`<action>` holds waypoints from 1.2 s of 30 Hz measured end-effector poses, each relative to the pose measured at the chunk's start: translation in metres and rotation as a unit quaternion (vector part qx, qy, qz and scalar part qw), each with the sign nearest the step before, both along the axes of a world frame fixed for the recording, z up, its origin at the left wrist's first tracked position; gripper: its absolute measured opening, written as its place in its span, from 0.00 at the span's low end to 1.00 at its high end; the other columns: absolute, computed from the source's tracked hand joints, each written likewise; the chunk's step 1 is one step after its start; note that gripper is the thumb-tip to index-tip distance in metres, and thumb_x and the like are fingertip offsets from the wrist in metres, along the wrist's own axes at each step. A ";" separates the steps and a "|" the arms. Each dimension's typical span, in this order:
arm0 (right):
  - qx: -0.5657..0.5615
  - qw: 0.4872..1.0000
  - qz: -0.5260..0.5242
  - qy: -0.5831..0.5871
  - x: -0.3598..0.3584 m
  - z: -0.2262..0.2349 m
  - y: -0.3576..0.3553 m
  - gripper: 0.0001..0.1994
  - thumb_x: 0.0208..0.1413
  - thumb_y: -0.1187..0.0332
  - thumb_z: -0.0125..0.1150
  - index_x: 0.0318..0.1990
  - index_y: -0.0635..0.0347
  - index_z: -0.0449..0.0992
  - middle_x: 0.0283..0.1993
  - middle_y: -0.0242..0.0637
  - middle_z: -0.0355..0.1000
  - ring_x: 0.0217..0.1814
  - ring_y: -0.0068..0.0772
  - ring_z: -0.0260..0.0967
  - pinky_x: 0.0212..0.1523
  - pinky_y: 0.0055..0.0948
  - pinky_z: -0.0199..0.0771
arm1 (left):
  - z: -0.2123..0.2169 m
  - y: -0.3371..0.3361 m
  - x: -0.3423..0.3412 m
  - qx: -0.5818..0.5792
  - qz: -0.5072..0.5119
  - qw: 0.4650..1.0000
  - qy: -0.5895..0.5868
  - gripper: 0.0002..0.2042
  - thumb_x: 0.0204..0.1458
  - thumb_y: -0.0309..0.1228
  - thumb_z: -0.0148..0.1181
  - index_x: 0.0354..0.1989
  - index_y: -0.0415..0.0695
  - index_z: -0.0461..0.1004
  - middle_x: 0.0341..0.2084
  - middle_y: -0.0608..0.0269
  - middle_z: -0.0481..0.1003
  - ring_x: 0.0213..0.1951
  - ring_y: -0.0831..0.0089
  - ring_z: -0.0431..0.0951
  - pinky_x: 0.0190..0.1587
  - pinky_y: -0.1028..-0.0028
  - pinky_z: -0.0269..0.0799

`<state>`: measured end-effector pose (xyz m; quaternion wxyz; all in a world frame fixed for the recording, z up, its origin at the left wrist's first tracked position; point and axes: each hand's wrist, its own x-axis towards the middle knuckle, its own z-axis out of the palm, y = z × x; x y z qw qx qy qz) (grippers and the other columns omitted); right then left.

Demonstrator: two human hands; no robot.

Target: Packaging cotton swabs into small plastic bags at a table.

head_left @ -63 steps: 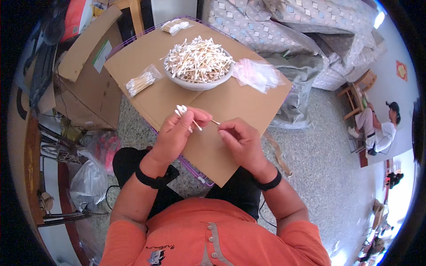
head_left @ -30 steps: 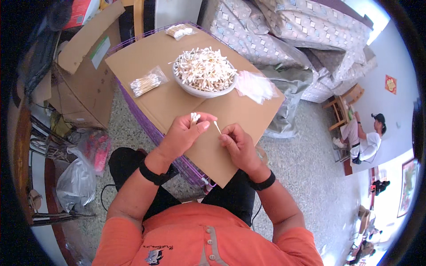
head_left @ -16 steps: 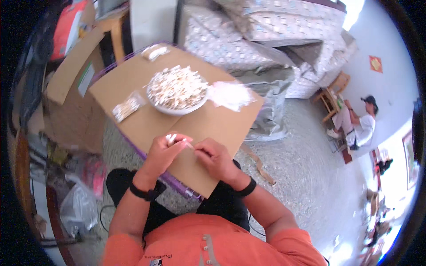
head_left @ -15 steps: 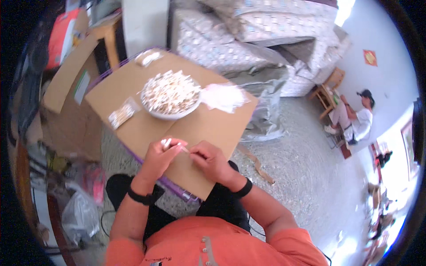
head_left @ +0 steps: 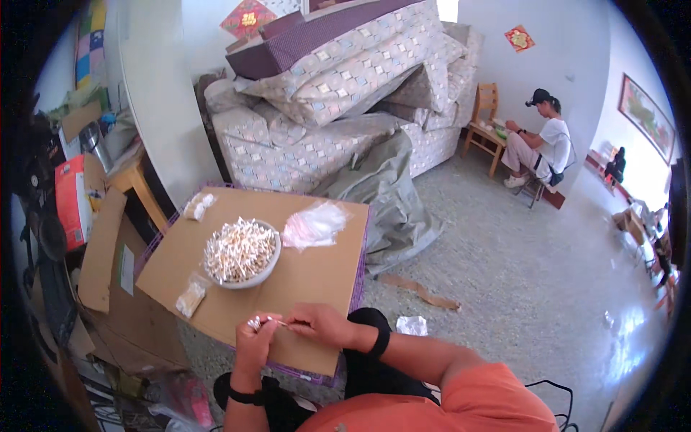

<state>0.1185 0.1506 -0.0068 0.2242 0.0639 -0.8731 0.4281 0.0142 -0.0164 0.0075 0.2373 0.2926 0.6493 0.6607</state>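
Note:
My left hand [head_left: 255,343] is closed around a few cotton swabs [head_left: 254,324], their white tips sticking out above the fingers. Close beside it, my right hand [head_left: 320,326] has its fingers pinched at the end of a thin swab stick that reaches across from the left hand. Both hands are over the near edge of a cardboard sheet [head_left: 306,284]. Beyond them stands a white bowl [head_left: 266,273] heaped with loose cotton swabs [head_left: 239,250]. A clear packet of swabs [head_left: 191,297] lies left of the bowl, and another packet [head_left: 199,207] lies behind it.
Thin clear plastic bags [head_left: 315,225] lie right of the bowl. Wrapped furniture [head_left: 324,144] and a grey-green sheet [head_left: 389,198] are behind the table. Cardboard [head_left: 108,252] stands at the left. A brown strip [head_left: 419,291] lies on the floor. A person [head_left: 551,140] sits by a wooden chair [head_left: 486,129].
The head view has tilted up, so more of the room shows and the table sits lower in the picture. Both hands remain close together, with the right fingers now nearer the left hand.

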 end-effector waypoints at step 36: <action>-0.103 0.994 -0.024 -0.022 0.006 0.001 0.010 0.06 0.52 0.70 0.63 0.37 0.61 0.77 0.30 0.36 0.72 0.30 0.28 0.70 0.31 0.24 0.69 | 0.002 0.002 0.000 -0.038 0.002 0.997 0.066 0.06 0.53 0.28 0.61 0.34 0.38 0.79 0.25 0.68 0.74 0.29 0.82 0.71 0.31 0.79 0.67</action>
